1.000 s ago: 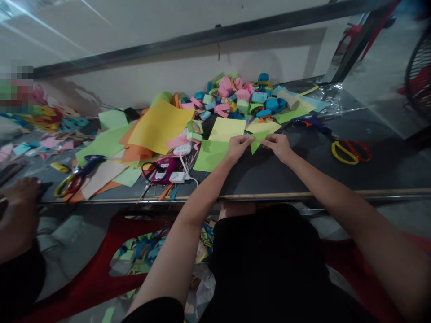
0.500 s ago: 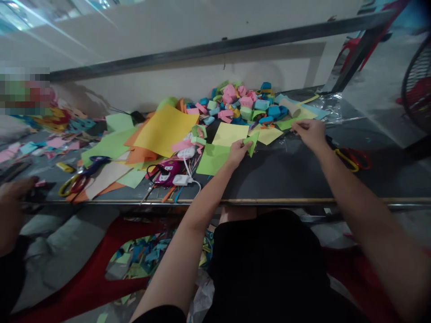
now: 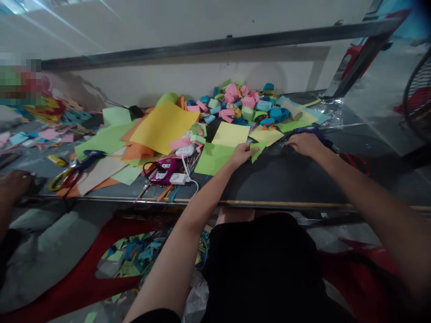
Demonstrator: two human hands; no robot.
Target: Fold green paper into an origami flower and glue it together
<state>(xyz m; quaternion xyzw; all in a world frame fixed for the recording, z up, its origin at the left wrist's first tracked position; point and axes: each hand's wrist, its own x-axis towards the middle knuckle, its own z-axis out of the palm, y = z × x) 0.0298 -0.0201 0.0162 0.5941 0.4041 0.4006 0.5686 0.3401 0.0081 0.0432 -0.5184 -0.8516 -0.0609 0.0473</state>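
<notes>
My left hand (image 3: 243, 154) pinches a small green paper piece (image 3: 258, 150), held over the dark table beside a larger green sheet (image 3: 213, 158). To the right, my right hand (image 3: 305, 144) has its fingers pressed together near the tabletop; whatever may be between them is too small to make out. Scissors with a red handle (image 3: 357, 163) lie just right of that hand, partly hidden by it. Pale yellow sheets (image 3: 232, 133) rest behind the green ones. Beyond them is a heap of small folded paper pieces (image 3: 248, 102) in pink, blue and green.
A purple power socket (image 3: 164, 172) with white plugs sits left of my left arm. Orange and yellow sheets (image 3: 164, 128) and other scissors (image 3: 79, 168) lie farther left. Another person's hand (image 3: 16, 181) is at the left edge. A fan (image 3: 419, 89) stands at right.
The small green piece has turned and tilted in my left hand. My right hand has moved slightly lower and left, its palm now turned more downward. The view has shifted a little.
</notes>
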